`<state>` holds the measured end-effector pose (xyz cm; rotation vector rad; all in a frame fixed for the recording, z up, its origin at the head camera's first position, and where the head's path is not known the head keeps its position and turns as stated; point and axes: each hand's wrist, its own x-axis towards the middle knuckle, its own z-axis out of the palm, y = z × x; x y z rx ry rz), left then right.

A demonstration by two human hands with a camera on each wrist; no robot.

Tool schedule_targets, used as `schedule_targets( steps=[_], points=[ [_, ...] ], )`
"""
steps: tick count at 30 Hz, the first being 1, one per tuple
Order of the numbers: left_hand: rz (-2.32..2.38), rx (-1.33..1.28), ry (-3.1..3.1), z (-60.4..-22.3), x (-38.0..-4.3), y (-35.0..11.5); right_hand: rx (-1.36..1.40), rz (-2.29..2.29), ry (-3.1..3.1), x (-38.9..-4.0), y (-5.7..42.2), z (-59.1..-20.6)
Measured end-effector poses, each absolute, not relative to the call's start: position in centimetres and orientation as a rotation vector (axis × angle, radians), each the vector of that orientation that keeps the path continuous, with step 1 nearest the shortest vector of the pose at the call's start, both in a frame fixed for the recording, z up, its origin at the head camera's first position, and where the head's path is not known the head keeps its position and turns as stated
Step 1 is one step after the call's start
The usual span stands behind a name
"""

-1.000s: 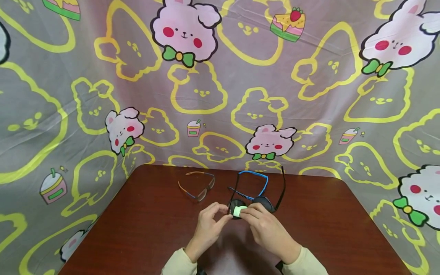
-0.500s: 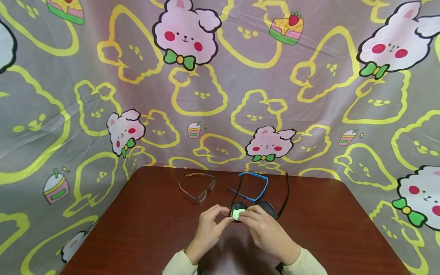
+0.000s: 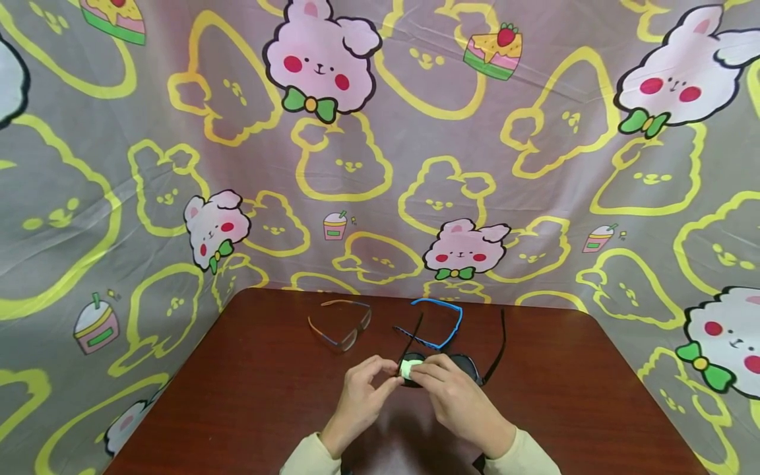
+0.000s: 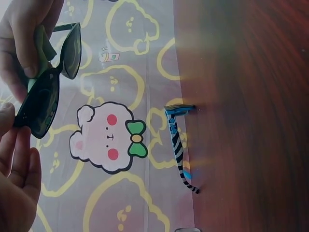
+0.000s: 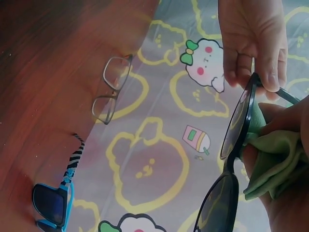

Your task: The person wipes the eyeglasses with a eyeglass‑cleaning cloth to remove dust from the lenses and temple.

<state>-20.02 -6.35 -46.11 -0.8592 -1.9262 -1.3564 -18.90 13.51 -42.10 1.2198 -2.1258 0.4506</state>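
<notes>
Black sunglasses [image 3: 465, 364] are held up off the table with their temples unfolded and pointing away from me. My left hand [image 3: 363, 390] pinches their left outer corner between thumb and fingers, as the right wrist view shows near the hinge. My right hand [image 3: 454, 396] holds a light green cloth [image 3: 408, 368] bunched against the left lens, on the side facing me. In the right wrist view the folds of the cloth [image 5: 275, 157] stick out between the right fingers. The left wrist view shows the dark lens [image 4: 43, 104] from its far side, with the cloth behind it.
Blue-framed sunglasses [image 3: 458, 323] with zebra-striped temples lie on the brown table [image 3: 267, 396] just beyond the held pair. To their left rest clear eyeglasses [image 3: 350, 338] with orange temple ends. A patterned curtain [image 3: 380, 218] stands around the table's back and sides.
The black sunglasses have tipped and come slightly toward me, so their temple ends sit lower in view. The cloth has shifted a little left on the lens. Both hands keep their hold.
</notes>
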Motion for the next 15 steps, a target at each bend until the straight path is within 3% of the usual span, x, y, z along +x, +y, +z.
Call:
schedule_targets(
  steps=[15],
  points=[
    [-1.301,-0.881,-1.913,-46.19,-20.32,-6.23,1.121,0.444,-2.175,-19.25,12.93,-42.52]
  ],
)
